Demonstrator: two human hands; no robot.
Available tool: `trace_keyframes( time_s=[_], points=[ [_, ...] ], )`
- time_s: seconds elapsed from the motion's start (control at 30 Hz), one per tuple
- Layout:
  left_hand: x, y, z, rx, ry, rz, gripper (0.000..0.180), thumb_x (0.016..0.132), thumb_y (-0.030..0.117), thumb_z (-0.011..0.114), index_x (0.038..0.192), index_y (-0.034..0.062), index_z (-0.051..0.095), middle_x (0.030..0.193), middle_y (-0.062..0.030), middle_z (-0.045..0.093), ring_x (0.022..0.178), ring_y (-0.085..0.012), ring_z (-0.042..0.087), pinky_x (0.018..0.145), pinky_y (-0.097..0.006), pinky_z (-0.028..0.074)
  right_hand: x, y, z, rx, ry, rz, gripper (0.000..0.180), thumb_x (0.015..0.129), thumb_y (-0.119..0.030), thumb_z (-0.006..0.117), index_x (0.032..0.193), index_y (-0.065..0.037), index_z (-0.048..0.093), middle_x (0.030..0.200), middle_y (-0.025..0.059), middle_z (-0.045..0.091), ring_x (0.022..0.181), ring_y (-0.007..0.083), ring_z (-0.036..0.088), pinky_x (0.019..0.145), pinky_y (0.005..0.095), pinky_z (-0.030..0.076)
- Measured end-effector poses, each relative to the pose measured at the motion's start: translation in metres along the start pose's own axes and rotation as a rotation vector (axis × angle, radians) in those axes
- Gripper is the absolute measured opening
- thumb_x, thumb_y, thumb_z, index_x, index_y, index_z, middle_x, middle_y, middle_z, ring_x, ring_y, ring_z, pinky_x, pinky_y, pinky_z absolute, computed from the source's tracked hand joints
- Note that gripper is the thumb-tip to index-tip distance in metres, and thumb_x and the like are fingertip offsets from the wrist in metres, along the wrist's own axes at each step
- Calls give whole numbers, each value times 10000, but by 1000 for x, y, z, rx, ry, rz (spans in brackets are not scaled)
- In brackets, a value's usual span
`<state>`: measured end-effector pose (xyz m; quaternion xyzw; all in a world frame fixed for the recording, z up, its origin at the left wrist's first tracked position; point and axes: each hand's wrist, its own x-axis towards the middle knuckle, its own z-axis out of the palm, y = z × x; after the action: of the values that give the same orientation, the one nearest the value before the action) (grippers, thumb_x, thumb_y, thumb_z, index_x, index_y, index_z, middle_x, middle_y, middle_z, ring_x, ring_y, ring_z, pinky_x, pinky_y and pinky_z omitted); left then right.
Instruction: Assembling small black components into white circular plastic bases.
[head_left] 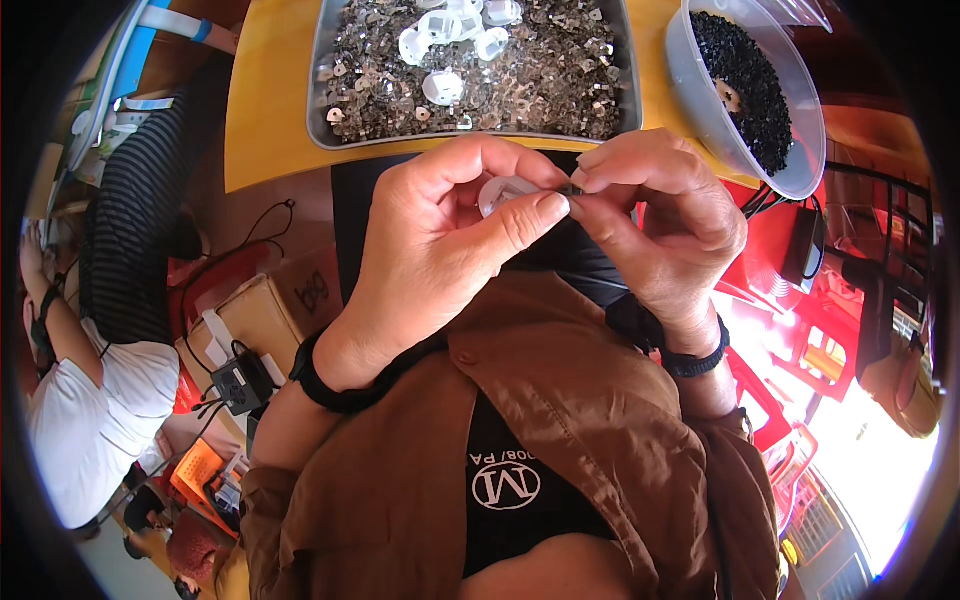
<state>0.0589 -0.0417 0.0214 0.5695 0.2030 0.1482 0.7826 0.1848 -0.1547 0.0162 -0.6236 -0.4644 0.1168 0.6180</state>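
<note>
My left hand [430,245] is closed around a round, translucent white plastic part [495,196], which shows between the thumb and curled fingers. A small dark metal piece [572,189] sits between the fingertips of my right hand [668,220], right against my left thumb tip. Both hands meet in front of my chest, just short of the metal tray [318,100]. Many small metal clips [540,85] fill that tray. Several white plastic parts [443,88] like the one in my left hand lie on top of the clips.
The tray stands on a yellow tabletop [268,110]. At its right, a clear plastic bowl [690,90] holds small black pieces [745,95]. A cardboard box [265,315] and a black power adapter [240,382] are on the left. Another person in a white shirt [110,430] is at far left.
</note>
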Motion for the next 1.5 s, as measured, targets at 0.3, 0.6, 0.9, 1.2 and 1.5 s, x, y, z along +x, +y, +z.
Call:
trace_keyframes(
  time_s=[0.3,0.6,0.9,1.2,1.5],
  points=[
    [-2,-3,-8,392,124,368,111,780,-4,679,879,1,629,809,-39,583,668,-62,513,537,-180,401,-3,-3,3,-32,36,99,242,627,84,725,822,-30,639,815,43,646,687,134,610,593,219,475],
    [-2,3,-9,726,147,690,187,694,-74,699,856,-20,625,863,-105,622,748,-170,594,638,-237,463,-6,-9,7,290,-89,408,97,786,-10,681,855,32,628,797,33,621,718,62,592,627,190,499],
    [-4,-7,-7,290,118,419,119,753,-19,696,855,11,643,840,-26,607,652,-19,518,507,-148,399,-6,-8,2,358,-130,456,90,815,-17,654,887,25,622,801,19,632,723,46,581,626,188,497],
    [-2,-10,-9,304,101,443,115,760,-2,700,862,5,647,835,-21,592,631,-20,495,508,-144,390,-8,-8,4,372,-137,488,110,819,-28,652,914,22,629,785,15,636,713,39,579,624,182,500],
    [-3,-8,-13,427,151,540,126,731,-26,700,834,29,655,809,-28,607,595,-31,509,487,-158,396,-8,-11,8,336,-85,392,110,816,-21,652,915,23,631,804,20,635,726,37,580,607,172,495]
  ],
)
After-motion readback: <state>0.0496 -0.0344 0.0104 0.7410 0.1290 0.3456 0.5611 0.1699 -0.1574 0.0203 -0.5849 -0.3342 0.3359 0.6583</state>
